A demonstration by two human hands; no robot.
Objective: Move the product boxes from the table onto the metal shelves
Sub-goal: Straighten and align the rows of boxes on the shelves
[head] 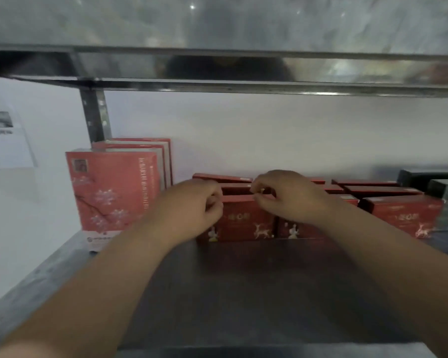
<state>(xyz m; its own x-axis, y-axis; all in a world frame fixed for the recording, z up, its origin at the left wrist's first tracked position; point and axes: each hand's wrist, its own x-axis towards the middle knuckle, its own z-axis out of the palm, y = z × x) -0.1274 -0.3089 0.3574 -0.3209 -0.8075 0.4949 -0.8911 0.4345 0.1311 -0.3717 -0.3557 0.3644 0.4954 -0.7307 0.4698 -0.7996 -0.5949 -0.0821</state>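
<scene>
1. Head view: the left hand, fingers curled, pinches the top left corner of the dark red deer-print box.
2. The right hand, fingers curled, pinches the same box's top edge.
3. Beneath the fingers the box stands upright on the metal shelf, with white deer figures on its front.
4. Left of the left fingers stand tall pink blossom-print boxes.

Both bare forearms outstretched, left hand and right hand close together, palms down, fingers curled.
</scene>
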